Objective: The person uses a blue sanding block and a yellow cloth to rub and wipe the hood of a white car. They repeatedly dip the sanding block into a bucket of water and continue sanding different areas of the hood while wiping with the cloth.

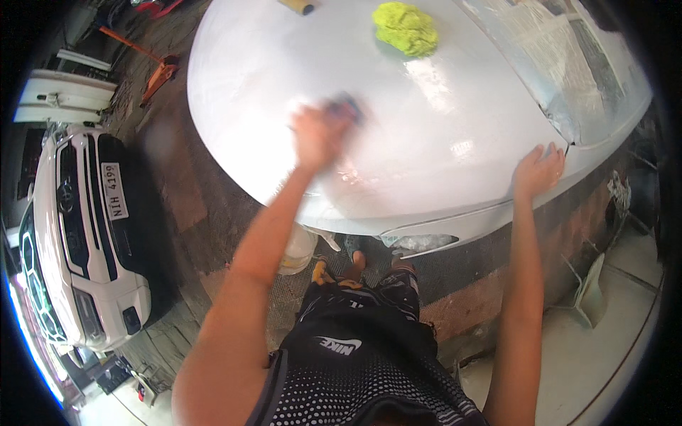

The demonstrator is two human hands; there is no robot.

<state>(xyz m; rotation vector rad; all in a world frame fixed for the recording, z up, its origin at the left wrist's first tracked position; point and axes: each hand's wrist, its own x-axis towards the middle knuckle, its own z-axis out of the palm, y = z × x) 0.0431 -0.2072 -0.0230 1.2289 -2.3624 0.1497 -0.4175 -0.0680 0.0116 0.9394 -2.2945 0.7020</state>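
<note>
A pale, whitish car hood (256, 142) spreads in front of me, with a wet-looking shine in places. On its middle, my left hand (317, 138) is closed round a small dark pad (346, 108) pressed against the surface. Motion blur smears both, so the pad's exact kind is unclear. My right hand (540, 172) lies with its fingers stretched out on the hood's near right edge, close to the windshield corner, and holds nothing. Farther up on the hood rests a crumpled yellow-green cloth (406, 30). A tan tube-shaped roll (297, 6) lies left of the cloth.
Clear plastic film (568, 64) covers the windshield. Beneath the hood edge, a whitish bucket (298, 250) stands by my feet. Another white vehicle (92, 284) is parked at the left. An orange floor jack (160, 74) sits beyond it. Pale panels (593, 291) lie at the right.
</note>
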